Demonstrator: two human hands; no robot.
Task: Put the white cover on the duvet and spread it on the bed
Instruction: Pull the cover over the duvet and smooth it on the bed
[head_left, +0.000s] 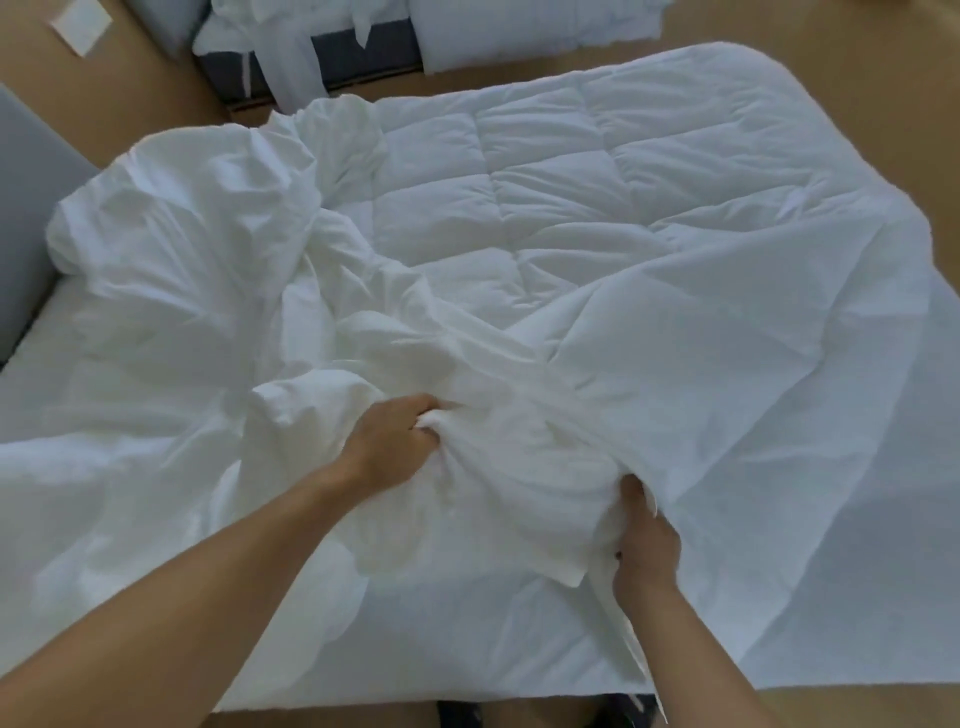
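While the quilted duvet (571, 171) lies flat across the far and right part of the bed (36, 384), the white cover (197, 249) sits in a crumpled heap over its left and middle, so the covering step is in hand and the spreading has not begun. The left hand (395, 441) has its fingers curled tight into a bunch of cover fabric near the middle of the heap. The right hand (647, 545), closer to the near edge, grips a fold of white cloth between thumb and fingers, though I cannot tell whether that fold belongs to the cover or to the duvet. My guess is that the person is hunting for the cover's opening or a corner. The next move calls for parting the layers, finding the mouth, and feeding a duvet corner inside without twisting the fabric
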